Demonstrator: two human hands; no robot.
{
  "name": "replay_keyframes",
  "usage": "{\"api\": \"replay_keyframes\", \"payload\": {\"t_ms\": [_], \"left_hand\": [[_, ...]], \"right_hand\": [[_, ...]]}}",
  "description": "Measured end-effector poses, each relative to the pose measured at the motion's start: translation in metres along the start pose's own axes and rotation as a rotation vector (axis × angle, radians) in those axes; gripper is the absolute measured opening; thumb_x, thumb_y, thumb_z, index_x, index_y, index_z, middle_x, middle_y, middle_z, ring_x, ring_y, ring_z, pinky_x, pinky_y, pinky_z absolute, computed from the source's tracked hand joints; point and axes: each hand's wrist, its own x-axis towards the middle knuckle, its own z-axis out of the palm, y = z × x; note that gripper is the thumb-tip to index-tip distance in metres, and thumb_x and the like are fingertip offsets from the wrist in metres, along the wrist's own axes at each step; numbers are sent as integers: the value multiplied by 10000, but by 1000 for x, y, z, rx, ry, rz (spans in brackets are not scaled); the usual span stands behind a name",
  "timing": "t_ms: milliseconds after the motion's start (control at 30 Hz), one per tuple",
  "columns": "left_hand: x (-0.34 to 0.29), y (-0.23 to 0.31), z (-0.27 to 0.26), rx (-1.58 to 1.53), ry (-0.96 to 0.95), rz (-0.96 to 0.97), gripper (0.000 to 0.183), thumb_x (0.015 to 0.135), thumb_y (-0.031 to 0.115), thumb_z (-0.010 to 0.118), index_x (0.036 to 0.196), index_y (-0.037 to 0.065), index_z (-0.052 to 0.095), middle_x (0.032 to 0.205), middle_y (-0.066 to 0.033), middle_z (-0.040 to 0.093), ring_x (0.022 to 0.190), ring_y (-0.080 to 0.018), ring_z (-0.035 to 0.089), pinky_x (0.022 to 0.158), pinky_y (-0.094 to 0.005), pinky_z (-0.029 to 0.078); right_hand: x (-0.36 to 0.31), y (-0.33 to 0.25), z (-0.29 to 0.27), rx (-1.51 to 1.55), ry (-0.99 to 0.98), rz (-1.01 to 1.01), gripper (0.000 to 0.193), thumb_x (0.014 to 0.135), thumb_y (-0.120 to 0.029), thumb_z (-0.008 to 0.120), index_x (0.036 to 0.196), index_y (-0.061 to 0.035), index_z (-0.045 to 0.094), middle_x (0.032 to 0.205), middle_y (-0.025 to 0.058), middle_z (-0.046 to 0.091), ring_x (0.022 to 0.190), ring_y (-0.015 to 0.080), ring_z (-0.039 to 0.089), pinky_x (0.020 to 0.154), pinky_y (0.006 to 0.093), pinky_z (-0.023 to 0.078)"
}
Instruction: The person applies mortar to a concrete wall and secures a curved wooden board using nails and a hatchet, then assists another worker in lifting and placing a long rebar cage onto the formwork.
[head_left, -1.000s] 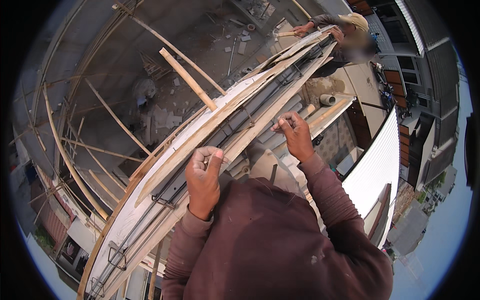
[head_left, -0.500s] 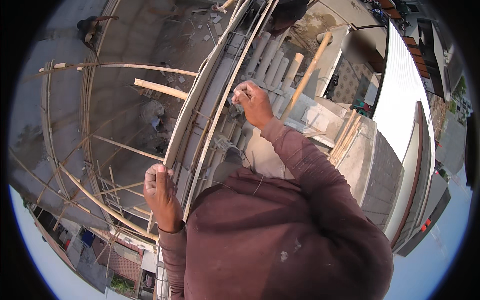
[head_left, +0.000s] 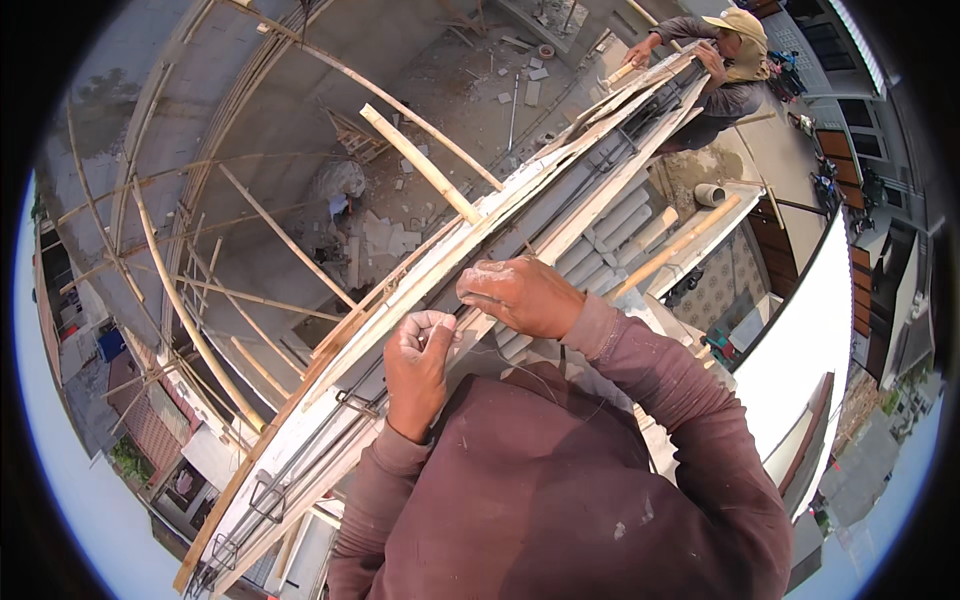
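Maroon sleeves cover my arms down to two bare hands, close together by a long trough of pale wooden boards. My left hand is closed, thumb pressed to the bent fingers; my right hand is curled in, back upward. I cannot tell whether either pinches the thin grey wire that curves below my right hand, across my clothing. Dark steel bars with bent stirrups lie along the trough, whose far end a co-worker touches.
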Motion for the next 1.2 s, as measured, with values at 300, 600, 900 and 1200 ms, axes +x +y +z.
{"api": "replay_keyframes", "payload": {"t_ms": [300, 600, 900, 1200], "left_hand": [[13, -6, 33, -16, -95, 17, 192, 980, 115, 581, 1068, -41, 648, 896, -52, 683, 824, -76, 600, 724, -257, 494], [14, 0, 35, -16, -143, -24, 226, 958, 176, 650, 1061, -22, 686, 914, -30, 693, 842, -83, 593, 773, -254, 484], [23, -15, 38, -176, -127, -27, 260, 946, 211, 663, 1039, -30, 694, 870, -32, 689, 811, -77, 589, 730, -254, 483], [34, 0, 22, -360, -289, -310, 185, 958, 197, 636, 1040, 35, 677, 886, 8, 644, 641, -25, 409, 582, -177, 328]], "right_hand": [[4, -3, -11, 15, -55, 75, 97, 855, -97, 709, 927, -56, 657, 939, 91, 601, 925, 310, 608, 809, 408, 500], [5, 3, -20, 183, -52, 194, 98, 873, -110, 708, 940, -46, 675, 930, 109, 617, 913, 313, 621, 797, 396, 502], [8, 14, -26, 231, -120, 230, 166, 930, -124, 645, 1054, -21, 684, 910, 141, 651, 860, 331, 646, 784, 396, 513], [19, 24, -41, -350, -277, -272, 484, 794, -109, 701, 1264, -219, 654, 1163, 38, 647, 965, 253, 632, 825, 386, 518]]}}
